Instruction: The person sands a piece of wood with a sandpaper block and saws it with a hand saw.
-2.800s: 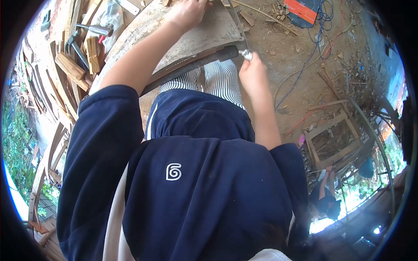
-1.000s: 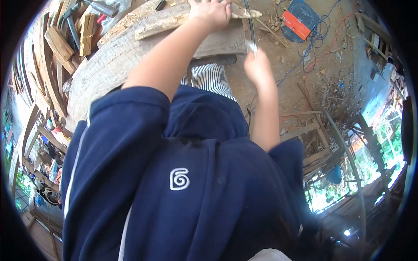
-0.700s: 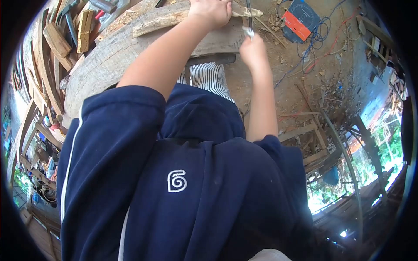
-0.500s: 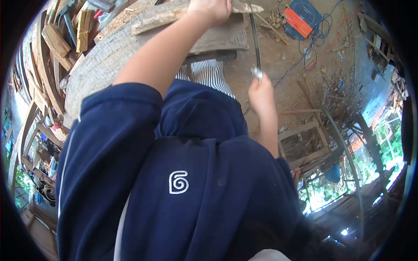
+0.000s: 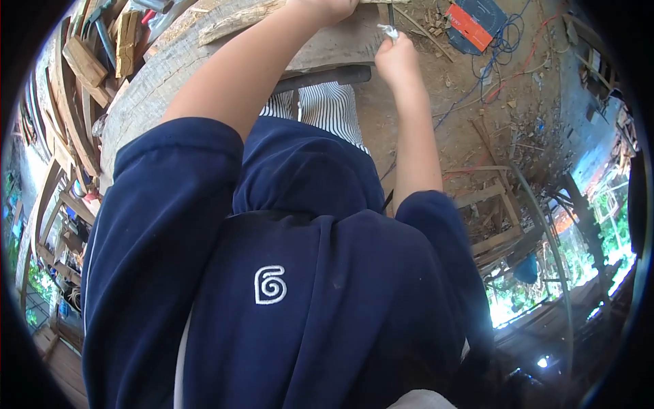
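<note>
At the top edge, my left hand (image 5: 327,8) is closed over a rough, pale piece of wood (image 5: 235,26), its fingers partly cut off by the frame. My right hand (image 5: 398,60) is wrapped round the end of a long narrow dark blade (image 5: 391,13), where a white wrapping (image 5: 389,31) sticks out above the fist. Most of the blade lies beyond the upper edge, so its contact with the wood is hidden. Beneath the wood is a broad weathered log (image 5: 153,82), with a flat plank (image 5: 340,51) beside my left forearm.
Timber offcuts (image 5: 85,61) and a hammer-like tool (image 5: 104,39) lie at the upper left. On the dirt floor at right are an orange and dark flat packet (image 5: 470,27), a tangled blue cord (image 5: 504,48) and a wooden frame (image 5: 494,211).
My right hand has moved up and slightly left with the blade, closer to the wood, leaving less blade in view. My left hand stays on the wood; the view has shifted slightly.
</note>
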The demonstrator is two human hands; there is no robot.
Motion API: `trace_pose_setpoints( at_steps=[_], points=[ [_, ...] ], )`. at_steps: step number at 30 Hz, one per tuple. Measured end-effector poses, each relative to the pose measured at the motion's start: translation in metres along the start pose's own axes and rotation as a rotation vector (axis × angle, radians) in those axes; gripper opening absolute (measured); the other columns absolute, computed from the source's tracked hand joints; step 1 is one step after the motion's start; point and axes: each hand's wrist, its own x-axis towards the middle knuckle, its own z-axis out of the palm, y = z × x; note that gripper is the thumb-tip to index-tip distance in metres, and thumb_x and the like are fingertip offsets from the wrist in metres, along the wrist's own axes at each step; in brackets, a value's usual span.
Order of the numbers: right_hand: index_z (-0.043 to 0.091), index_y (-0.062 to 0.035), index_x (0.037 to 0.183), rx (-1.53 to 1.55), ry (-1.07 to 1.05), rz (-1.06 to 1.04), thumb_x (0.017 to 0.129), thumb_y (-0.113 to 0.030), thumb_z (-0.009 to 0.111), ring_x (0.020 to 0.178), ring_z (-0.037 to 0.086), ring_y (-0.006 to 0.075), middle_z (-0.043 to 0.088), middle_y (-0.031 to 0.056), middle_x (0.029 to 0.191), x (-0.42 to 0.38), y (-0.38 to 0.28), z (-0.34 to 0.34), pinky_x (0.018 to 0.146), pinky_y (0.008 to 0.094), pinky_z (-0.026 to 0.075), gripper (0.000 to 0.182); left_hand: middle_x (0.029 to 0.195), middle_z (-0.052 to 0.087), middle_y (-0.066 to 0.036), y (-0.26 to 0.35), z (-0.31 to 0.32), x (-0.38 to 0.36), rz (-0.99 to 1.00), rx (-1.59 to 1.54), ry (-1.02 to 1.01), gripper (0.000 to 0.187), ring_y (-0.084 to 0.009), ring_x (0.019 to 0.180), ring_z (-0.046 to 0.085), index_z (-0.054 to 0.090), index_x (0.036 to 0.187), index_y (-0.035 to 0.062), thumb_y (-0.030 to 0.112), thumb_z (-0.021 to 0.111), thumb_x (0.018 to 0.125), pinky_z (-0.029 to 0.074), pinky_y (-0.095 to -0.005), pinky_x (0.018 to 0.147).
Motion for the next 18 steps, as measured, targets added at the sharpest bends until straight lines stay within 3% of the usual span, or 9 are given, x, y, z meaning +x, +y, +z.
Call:
trace_pose_setpoints(
  at_steps=[2,6,10,12,14,18],
  points=[
    [0.061,-0.0006,0.112,-0.014,0.099,-0.052,0.094,-0.016,0.049,0.094,0.065,0.048,0.067,0.0297,0.097,-0.008,-0.002,0.002,0.081,0.051,0.053,0.026,0.137,0.058,-0.01,-0.001,-0.001,0.002,0.013,0.012,0.024,0.044,-0.0313,0.129,0.051,0.056,0.132,0.0165,0.034,0.03,0.1,0.034,-0.0644,0.105],
    [0.06,-0.0003,0.113,-0.022,0.069,-0.096,0.094,-0.015,0.049,0.097,0.065,0.0469,0.067,0.0293,0.097,-0.071,0.04,-0.004,0.084,0.0507,0.052,0.027,0.137,0.058,-0.011,-0.004,0.006,0.005,-0.023,0.036,0.035,0.044,-0.0313,0.129,0.051,0.056,0.132,0.0165,0.034,0.031,0.1,0.034,-0.0647,0.104],
    [0.061,0.002,0.107,-0.049,0.088,-0.091,0.095,-0.02,0.048,0.096,0.064,0.0481,0.067,0.0299,0.098,0.023,-0.014,-0.001,0.082,0.0503,0.052,0.028,0.138,0.057,-0.01,-0.001,0.004,0.005,0.006,0.0,0.055,0.044,-0.0319,0.129,0.051,0.056,0.132,0.0165,0.034,0.031,0.1,0.033,-0.0654,0.105],
    [0.061,0.001,0.107,-0.037,0.092,-0.038,0.095,-0.019,0.048,0.097,0.064,0.0477,0.067,0.0296,0.097,0.002,-0.019,-0.004,0.08,0.0517,0.052,0.027,0.138,0.056,-0.01,-0.004,0.006,0.002,0.008,0.014,0.054,0.044,-0.0321,0.129,0.051,0.056,0.132,0.0163,0.034,0.031,0.1,0.033,-0.0655,0.105],
    [0.061,0.0051,0.108,0.032,0.104,-0.17,0.096,-0.019,0.048,0.094,0.064,0.0477,0.066,0.0315,0.096,-0.045,0.021,0.0,0.079,0.0488,0.052,0.03,0.137,0.057,-0.01,-0.003,0.004,0.005,-0.01,0.045,0.029,0.044,-0.0319,0.13,0.051,0.056,0.132,0.0158,0.034,0.032,0.1,0.033,-0.0649,0.105],
    [0.061,0.0012,0.109,0.044,0.095,-0.127,0.096,-0.018,0.049,0.094,0.064,0.0478,0.066,0.0301,0.095,-0.036,0.024,-0.001,0.079,0.0507,0.052,0.026,0.137,0.057,-0.01,-0.001,0.003,0.002,0.009,-0.014,-0.004,0.044,-0.0313,0.13,0.05,0.055,0.133,0.0156,0.034,0.032,0.1,0.034,-0.0643,0.105]
  ],
)
